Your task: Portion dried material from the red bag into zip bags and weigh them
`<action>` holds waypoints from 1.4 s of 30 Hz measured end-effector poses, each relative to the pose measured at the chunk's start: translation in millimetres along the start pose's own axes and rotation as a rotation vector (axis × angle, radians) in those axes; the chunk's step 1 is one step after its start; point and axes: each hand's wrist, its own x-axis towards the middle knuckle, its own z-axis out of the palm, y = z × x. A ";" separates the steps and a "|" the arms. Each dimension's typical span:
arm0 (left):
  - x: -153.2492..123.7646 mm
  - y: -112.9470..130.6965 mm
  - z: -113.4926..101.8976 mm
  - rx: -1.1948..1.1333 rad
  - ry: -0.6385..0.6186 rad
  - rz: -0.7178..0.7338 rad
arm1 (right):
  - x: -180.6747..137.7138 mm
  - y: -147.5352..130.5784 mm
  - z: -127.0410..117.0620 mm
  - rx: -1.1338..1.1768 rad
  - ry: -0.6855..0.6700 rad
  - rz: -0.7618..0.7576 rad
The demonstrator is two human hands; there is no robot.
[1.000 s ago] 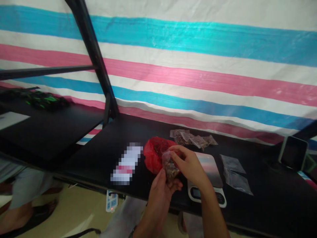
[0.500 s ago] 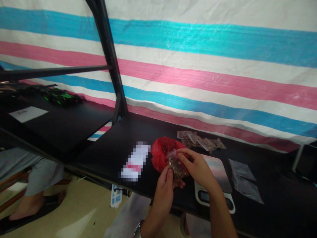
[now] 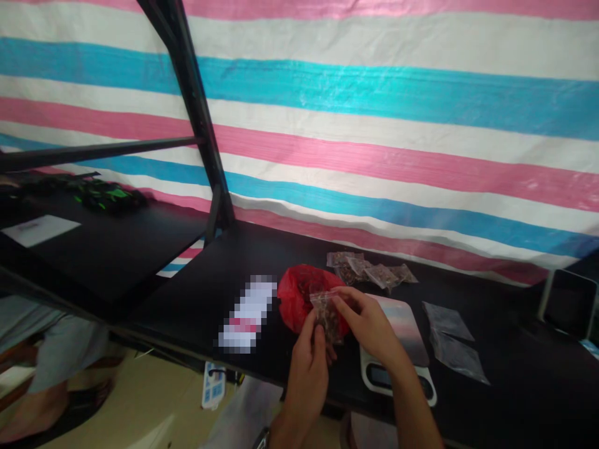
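Observation:
A small clear zip bag (image 3: 329, 315) of brownish bits is held upright between my two hands, above the table's front part. My left hand (image 3: 309, 355) grips its lower left side, fingers behind it. Along its top right edge, my right hand (image 3: 362, 318) pinches the bag near the zip. Just behind it sits an open red plastic bag (image 3: 294, 296) with dark contents. A kitchen scale (image 3: 397, 327) with a silver plate lies beside and partly under my right forearm. Several filled zip bags (image 3: 374, 271) lie in a row behind the scale.
Flat clear zip bags (image 3: 452, 337) lie right of the scale on the black table (image 3: 196, 305). A blurred-out white item (image 3: 248, 315) lies left. A dark-screened device (image 3: 568, 302) stands far right. A black post (image 3: 199, 125) rises at back left; a person's leg (image 3: 56, 349) shows lower left.
The zip bag is turned more upright, and my left fingers have moved up its side. My right hand stays at its top edge. The whole view has shifted slightly.

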 end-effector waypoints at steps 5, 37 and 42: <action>1.1 -1.4 -2.0 -0.007 0.018 0.023 | -1.0 0.4 3.9 0.000 0.015 -0.018; -25.9 -20.4 9.5 0.652 -0.016 1.051 | -37.5 34.0 -89.4 0.181 0.553 -0.057; -32.3 -24.8 18.0 0.717 -0.066 1.079 | -35.6 37.7 -84.8 0.152 0.532 -0.078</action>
